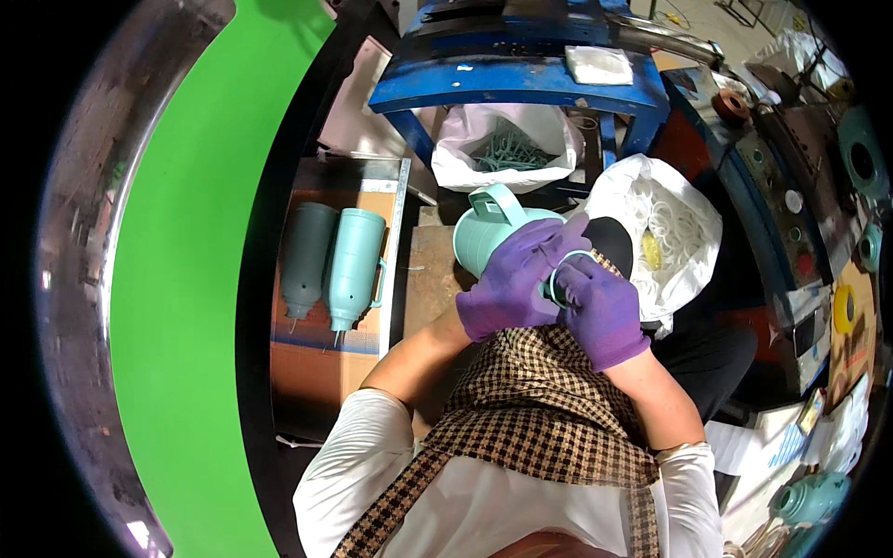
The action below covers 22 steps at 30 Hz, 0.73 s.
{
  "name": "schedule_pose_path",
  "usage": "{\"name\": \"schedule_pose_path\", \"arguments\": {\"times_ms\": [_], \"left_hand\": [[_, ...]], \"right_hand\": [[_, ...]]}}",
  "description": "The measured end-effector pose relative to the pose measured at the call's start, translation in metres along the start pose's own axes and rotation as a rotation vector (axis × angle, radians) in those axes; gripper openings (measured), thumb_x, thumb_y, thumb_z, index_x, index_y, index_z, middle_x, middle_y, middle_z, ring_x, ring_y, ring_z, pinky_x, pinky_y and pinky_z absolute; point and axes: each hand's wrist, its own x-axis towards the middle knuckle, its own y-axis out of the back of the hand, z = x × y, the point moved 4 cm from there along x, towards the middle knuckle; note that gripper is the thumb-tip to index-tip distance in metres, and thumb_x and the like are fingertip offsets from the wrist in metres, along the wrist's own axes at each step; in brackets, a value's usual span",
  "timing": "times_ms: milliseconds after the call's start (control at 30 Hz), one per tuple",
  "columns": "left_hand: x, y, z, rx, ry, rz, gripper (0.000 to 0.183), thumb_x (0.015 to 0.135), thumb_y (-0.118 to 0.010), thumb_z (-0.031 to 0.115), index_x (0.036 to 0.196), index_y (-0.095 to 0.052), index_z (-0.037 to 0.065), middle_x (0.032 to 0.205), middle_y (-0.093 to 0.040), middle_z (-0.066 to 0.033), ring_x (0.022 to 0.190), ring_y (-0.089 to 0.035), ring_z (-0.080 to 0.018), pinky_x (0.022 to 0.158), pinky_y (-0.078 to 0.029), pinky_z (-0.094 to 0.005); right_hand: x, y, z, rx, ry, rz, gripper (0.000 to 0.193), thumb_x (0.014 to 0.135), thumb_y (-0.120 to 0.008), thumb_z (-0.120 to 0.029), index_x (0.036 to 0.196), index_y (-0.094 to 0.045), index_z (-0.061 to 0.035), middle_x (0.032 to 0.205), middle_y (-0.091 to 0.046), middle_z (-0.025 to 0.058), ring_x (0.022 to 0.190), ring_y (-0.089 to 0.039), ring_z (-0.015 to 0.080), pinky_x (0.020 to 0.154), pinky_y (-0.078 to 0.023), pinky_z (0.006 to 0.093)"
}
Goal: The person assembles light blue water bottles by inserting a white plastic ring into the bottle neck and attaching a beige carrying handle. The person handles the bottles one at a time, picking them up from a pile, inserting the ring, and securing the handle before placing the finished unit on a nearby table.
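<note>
A mint-green flask casing (480,244) with a loop handle lies across my lap, its wide end toward the far left. My left hand (517,279), in a purple glove, is closed around its narrower end. In a matching glove, my right hand (603,309) is closed on a thin pale ring (555,279) at that end of the casing. The fingers partly hide the ring, and I cannot tell whether it is seated on the casing. A white sack of white rings (662,223) stands just beyond my right hand.
On the left, another mint casing (357,256) and a darker-looking one (309,253) lie in a box lined with cardboard. A green belt (191,279) runs beyond it. Ahead are a blue bench (521,88) and a sack of green strips (510,149). Machinery (758,158) stands right.
</note>
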Motion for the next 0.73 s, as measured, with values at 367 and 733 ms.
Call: {"name": "schedule_pose_path", "arguments": {"times_ms": [367,733], "left_hand": [[0.011,-0.036,0.018,0.144,-0.05,-0.254,0.073,0.067,-0.087,0.032,0.127,-0.058,0.003,0.119,-0.067,-0.0134,0.113,-0.062,-0.0397,0.107,-0.044,-0.0509],[-0.001,-0.045,-0.005,0.132,-0.107,-0.262,0.091,0.065,-0.091,0.031,0.142,-0.05,0.003,0.131,-0.064,-0.0115,0.124,-0.057,-0.0401,0.109,-0.043,-0.0521]], "right_hand": [[-0.031,-0.015,0.05,0.395,-0.011,-0.04,0.015,0.084,-0.062,-0.014,0.093,-0.072,-0.0089,0.091,-0.072,0.015,0.083,-0.071,0.0359,0.07,-0.056,0.0437],[-0.03,-0.018,0.056,0.178,0.056,-0.108,0.012,0.079,-0.067,-0.016,0.088,-0.074,-0.0103,0.086,-0.072,0.0143,0.084,-0.071,0.0348,0.073,-0.055,0.0436]]}}
